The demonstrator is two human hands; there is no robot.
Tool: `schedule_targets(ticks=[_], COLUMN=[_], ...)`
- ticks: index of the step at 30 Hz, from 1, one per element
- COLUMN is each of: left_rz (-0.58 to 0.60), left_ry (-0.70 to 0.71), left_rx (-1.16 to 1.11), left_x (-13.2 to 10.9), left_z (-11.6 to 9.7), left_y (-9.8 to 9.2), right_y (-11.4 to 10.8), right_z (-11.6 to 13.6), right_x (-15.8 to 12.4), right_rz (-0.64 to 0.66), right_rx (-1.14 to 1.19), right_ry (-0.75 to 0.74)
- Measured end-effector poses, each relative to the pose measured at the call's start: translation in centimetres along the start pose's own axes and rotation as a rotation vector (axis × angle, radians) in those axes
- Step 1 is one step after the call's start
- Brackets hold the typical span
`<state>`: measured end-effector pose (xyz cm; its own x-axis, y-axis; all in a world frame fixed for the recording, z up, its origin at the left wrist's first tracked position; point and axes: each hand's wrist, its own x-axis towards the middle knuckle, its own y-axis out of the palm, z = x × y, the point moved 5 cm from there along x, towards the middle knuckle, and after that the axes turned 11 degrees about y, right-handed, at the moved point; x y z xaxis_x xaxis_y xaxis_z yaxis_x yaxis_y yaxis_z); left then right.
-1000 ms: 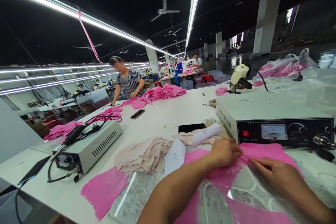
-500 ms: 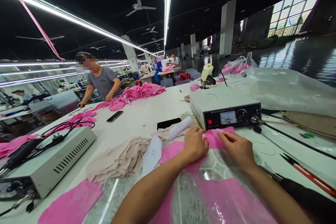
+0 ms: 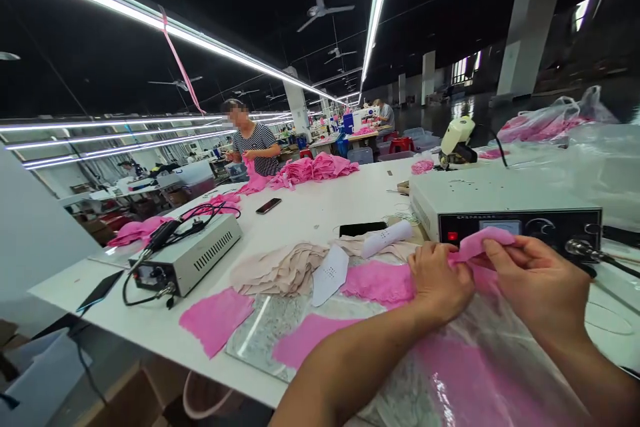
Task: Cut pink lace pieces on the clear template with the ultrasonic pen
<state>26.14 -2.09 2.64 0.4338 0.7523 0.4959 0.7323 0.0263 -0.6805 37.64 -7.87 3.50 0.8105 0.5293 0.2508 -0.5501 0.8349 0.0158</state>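
Note:
A strip of pink fabric (image 3: 481,241) is raised between my hands, in front of the power box with a dial. My left hand (image 3: 443,280) has its fingers curled on the fabric's left part, close above the table. Thumb and fingers of my right hand (image 3: 543,283) pinch the other end, which folds over at the top. Left of my left hand lies a pink lace-edged piece (image 3: 377,282). A white paper pattern with small holes (image 3: 331,273) and a heap of beige fabric pieces (image 3: 280,268) are beyond it. Clear plastic over pink fabric (image 3: 465,380) lies under my forearms.
The power box (image 3: 505,190) stands right, its cable running rightward. A second grey box (image 3: 210,253) carries a black handheld tool and cord. Phones (image 3: 269,206) lie on the white table (image 3: 310,213). Across it, a person in a striped top (image 3: 260,147) handles pink fabric.
My view has swung left, so the table's left edge now shows. My right hand has lifted its end of the pink fabric off the table. The co-worker has raised their hands with fabric.

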Motion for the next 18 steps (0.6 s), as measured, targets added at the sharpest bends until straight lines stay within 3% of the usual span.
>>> schedule_targets(ticks=[5,10,13,18], left_rz=[0.033,0.126,0.163,0.134], left_ry=[0.085,0.172,0.179,0.035], left_rx=[-0.022,-0.096,-0.133,-0.189], left_x=[0.2,-1.2,-2.7,-2.8], left_z=[2.2,4.4,4.0,1.7], left_y=[-3.6,-5.8,-5.0,-0.9], right_y=[1.4,2.2,2.4,2.9], right_z=[1.4,0.0,-0.3,1.1], right_x=[-1.1,-1.9,-2.5,-2.9], right_rz=[0.147,0.218,0.236,0.317], right_rx=[0.281,0.377,0.413,0.462], right_ry=[0.300,0.553,0.626,0.621])
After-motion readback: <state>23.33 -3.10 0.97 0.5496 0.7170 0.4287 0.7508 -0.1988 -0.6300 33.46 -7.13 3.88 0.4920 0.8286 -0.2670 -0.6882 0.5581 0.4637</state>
